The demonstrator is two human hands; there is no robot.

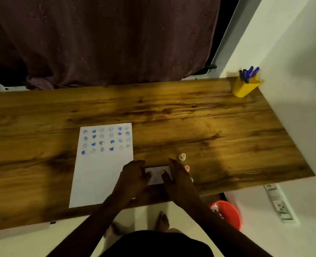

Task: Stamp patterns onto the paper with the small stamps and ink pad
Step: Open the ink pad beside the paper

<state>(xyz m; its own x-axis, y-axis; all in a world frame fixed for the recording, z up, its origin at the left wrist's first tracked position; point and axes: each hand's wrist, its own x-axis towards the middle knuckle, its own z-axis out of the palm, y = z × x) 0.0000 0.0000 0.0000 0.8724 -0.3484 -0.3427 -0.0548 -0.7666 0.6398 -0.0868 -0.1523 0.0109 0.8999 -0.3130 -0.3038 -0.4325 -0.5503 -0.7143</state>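
Head cam: your left hand (134,173) and right hand (177,175) fingers grip one ink pad (156,175) between them; three stamps (182,157) beside it, one paper (98,173).

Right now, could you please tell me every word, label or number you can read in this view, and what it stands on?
None can be read.
White sheet of paper: blue stamped hearts and smiley faces only, no words.
Small white ink pad between the hands: no readable label.
Yellow plastic pen holder: plain.
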